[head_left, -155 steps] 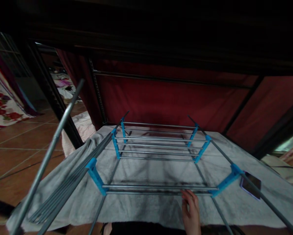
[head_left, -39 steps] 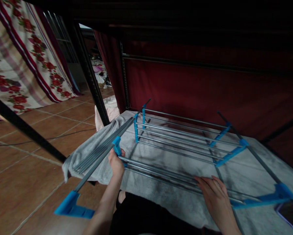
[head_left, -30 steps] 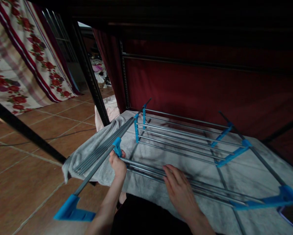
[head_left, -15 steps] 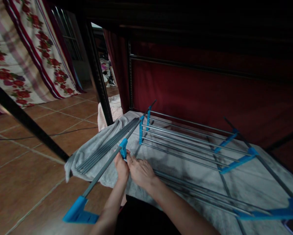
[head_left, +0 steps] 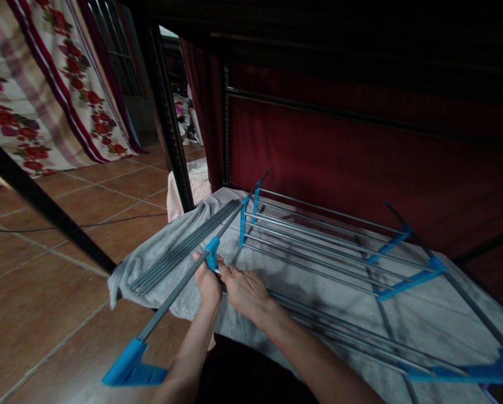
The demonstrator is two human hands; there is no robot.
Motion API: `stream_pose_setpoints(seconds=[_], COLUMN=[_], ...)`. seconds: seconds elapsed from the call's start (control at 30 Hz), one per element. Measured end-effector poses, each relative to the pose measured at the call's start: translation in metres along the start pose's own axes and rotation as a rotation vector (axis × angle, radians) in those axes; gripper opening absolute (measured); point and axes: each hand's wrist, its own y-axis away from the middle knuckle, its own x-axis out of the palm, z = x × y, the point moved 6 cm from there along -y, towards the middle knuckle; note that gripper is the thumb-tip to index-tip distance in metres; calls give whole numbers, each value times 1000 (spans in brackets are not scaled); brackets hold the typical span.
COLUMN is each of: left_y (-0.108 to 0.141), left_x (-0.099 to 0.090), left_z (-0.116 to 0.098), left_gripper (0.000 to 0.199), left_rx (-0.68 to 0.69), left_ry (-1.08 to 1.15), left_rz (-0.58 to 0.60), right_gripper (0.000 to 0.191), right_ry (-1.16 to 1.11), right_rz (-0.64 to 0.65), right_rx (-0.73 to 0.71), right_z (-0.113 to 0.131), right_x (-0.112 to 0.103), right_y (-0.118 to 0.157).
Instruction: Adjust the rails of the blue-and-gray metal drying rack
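A drying rack of grey tubes with blue plastic joints lies partly assembled before me. My left hand (head_left: 208, 280) is closed around a blue plastic bracket (head_left: 212, 253) on the long side tube (head_left: 179, 289). Close against it, my right hand (head_left: 245, 289) grips the end of a thin metal rod (head_left: 217, 271) at the bracket's lower edge. More metal rods (head_left: 339, 325) run rightward beneath my right forearm to a blue corner piece (head_left: 457, 371). Farther back, several rods (head_left: 310, 224) span two blue end brackets. My fingertips partly hide the joint.
A bundle of loose grey tubes (head_left: 184, 247) lies on the grey blanket (head_left: 158, 264) at left. Black metal posts (head_left: 173, 123) frame the bed space, and a dark red curtain (head_left: 339, 151) hangs behind. Tiled floor (head_left: 45, 297) and a floral curtain (head_left: 66, 84) are at left.
My right hand has shifted slightly right and down from the bracket, so a bit of the rod end now shows. My left hand stays on the bracket. The view has tilted slightly.
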Motion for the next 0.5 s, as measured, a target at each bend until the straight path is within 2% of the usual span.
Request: stream_pose_setpoints(seconds=[0.27,0.5], left_y=[2,1], left_x=[0,1], left_z=[0,3], left_gripper=[50,38], left_rx=[35,79], left_ry=[-42,-67], left_rz=[17,51], right_gripper=[46,41], right_ry=[-17,-126], right_rz=[0,39], right_rx=[11,36], right_z=[-4,-7], right_x=[3,2], right_y=[-2,-4])
